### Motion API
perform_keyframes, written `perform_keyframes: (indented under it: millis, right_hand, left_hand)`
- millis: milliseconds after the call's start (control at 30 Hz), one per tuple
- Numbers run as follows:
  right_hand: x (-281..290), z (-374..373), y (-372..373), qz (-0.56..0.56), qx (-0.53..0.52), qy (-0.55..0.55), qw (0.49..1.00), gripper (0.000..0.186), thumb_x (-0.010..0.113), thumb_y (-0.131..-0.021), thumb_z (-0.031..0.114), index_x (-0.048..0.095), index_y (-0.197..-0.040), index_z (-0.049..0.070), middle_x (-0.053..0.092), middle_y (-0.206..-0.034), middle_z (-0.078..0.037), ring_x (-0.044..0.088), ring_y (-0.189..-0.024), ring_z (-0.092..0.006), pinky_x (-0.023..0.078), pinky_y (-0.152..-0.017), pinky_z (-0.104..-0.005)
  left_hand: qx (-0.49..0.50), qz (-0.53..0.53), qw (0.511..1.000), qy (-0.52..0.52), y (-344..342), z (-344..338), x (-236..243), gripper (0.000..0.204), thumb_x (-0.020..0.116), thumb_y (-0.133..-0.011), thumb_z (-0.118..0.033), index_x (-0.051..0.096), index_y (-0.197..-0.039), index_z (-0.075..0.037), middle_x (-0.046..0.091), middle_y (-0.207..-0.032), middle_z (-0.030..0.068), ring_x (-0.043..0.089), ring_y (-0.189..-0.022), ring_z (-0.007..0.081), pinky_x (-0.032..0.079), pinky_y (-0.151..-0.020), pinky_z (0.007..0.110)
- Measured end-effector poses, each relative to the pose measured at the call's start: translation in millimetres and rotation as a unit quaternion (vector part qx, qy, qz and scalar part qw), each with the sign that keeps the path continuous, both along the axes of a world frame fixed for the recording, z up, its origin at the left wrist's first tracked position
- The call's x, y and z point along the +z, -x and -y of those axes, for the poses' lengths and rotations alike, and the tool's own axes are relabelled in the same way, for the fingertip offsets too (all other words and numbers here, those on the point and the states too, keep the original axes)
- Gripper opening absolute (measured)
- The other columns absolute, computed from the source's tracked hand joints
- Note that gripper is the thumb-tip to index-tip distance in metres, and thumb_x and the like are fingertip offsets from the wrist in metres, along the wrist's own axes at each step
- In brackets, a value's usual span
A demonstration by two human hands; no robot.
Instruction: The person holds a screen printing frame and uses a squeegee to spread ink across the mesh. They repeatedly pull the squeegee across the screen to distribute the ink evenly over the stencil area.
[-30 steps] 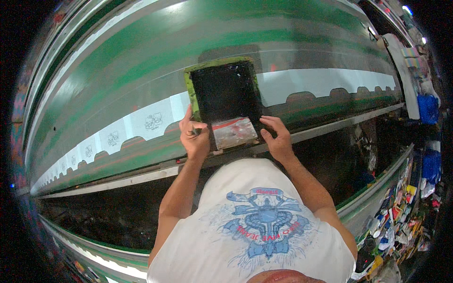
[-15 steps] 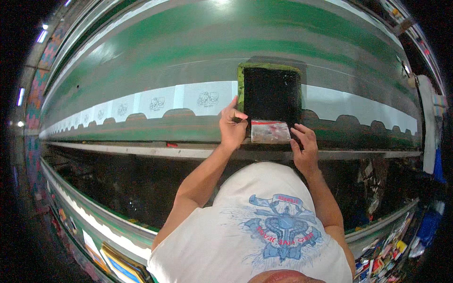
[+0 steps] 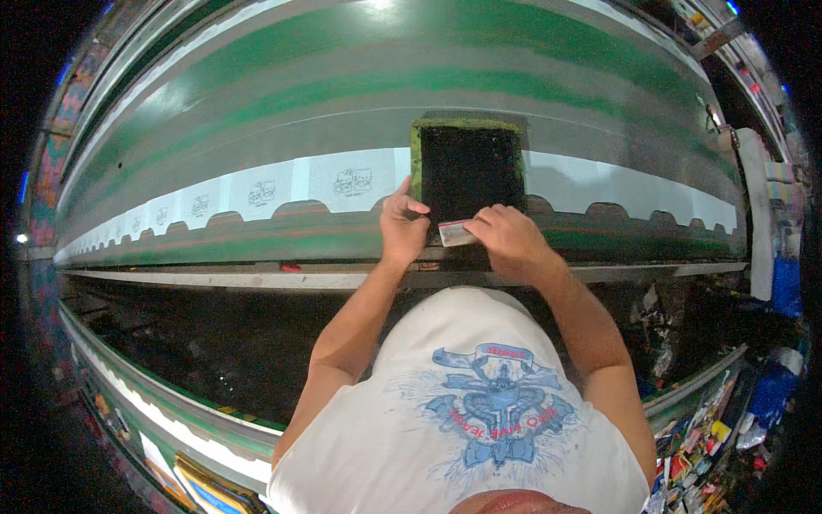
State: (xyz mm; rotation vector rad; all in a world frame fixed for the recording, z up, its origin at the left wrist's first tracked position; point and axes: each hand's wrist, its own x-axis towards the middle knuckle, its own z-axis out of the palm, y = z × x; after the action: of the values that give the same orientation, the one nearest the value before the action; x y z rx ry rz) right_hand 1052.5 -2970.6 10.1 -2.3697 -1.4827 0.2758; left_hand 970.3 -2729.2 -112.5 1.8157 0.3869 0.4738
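Note:
A small printing screen with a yellow-green frame [image 3: 417,163] and a dark mesh [image 3: 473,171] lies on the long green table, over the row of white pieces. My left hand [image 3: 404,227] is closed at the near left corner of this frame, its index finger stretched along the left side. In my right hand [image 3: 511,242] is a squeegee [image 3: 454,234], a pale flat blade with a red strip along its top edge. It sits at the near end of the mesh, and my fingers cover its right part.
White pieces [image 3: 342,182] with a small line drawing run leftward along the table [image 3: 282,128]; more white pieces [image 3: 616,184] without visible drawings continue right. A pale rail [image 3: 342,278] borders the near side. Colourful clutter [image 3: 698,454] fills the lower right; framed screens [image 3: 210,488] stand lower left.
My right hand has moved left from beside the squeegee's right end and closed over it. The squeegee has changed its tilt. My left hand stays at the frame; the whole view has shifted slightly.

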Motion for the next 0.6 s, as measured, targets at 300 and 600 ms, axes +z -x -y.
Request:
perform_keyframes:
  millis: [300,600]
  right_hand:
    - [-8,-43,-123,-0.008,-0.042,-0.007,0.999,0.029,0.069,-0.094,0.001,0.072,-0.123,0.004,0.070,-0.117,-0.020,0.067,-0.120,-0.0448,0.055,-0.103,-0.0547]
    - [-24,-61,-128,0.034,-0.122,-0.030,0.992,0.052,0.065,-0.090,-0.007,0.072,-0.139,0.008,0.074,-0.121,-0.019,0.068,-0.120,-0.0447,0.056,-0.105,-0.0550]
  left_hand:
    - [-0.003,-0.033,0.999,0.032,-1,-4,8,0.034,0.072,-0.083,0.013,0.078,-0.113,-0.003,0.060,-0.164,0.0246,0.065,-0.133,0.0311,0.050,-0.113,0.039]
    - [-0.050,-0.018,0.993,0.102,-8,-18,17,0.029,0.070,-0.090,0.015,0.078,-0.111,-0.002,0.064,-0.159,0.0246,0.059,-0.151,0.0315,0.044,-0.124,0.041]
